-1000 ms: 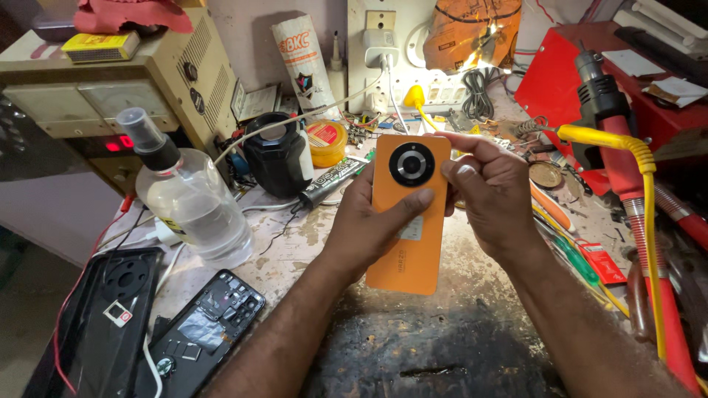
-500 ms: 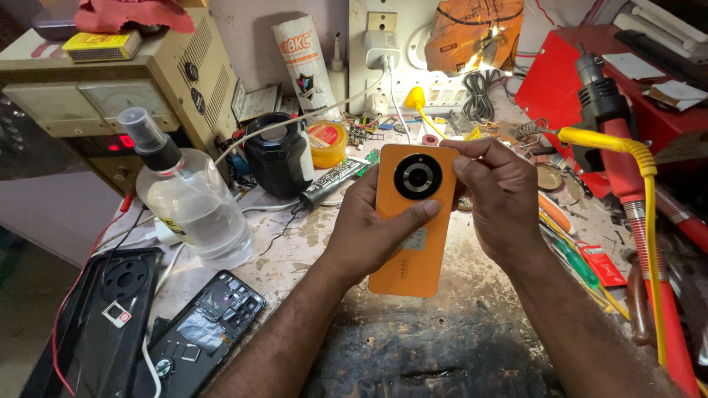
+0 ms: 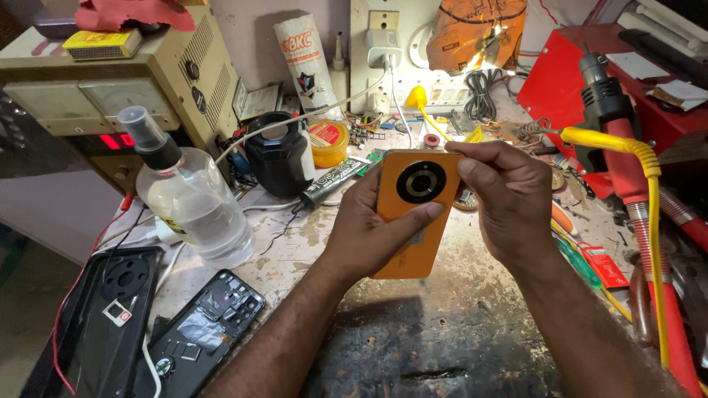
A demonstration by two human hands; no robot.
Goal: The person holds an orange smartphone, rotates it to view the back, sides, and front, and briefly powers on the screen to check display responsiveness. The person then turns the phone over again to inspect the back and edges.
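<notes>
An orange phone (image 3: pixel 408 193) with a round black camera ring stands tilted, back side facing me, over the worn workbench (image 3: pixel 413 324). My left hand (image 3: pixel 369 228) wraps around its left edge, thumb lying across the back just under the camera ring. My right hand (image 3: pixel 509 199) grips the phone's top right corner with pinched fingertips. Whether a small tool sits in those fingers is hidden.
A clear spray bottle (image 3: pixel 190 199) stands at left, near a black cup (image 3: pixel 279 158) and a beige power supply (image 3: pixel 110 88). Two opened phone bodies (image 3: pixel 192 332) lie at lower left. A red hot-air tool (image 3: pixel 627 169), yellow cable and screwdrivers (image 3: pixel 582 258) crowd the right.
The phone and both hands have shifted slightly down and left across the frames. My right fingers stay pinched at the phone's top right corner.
</notes>
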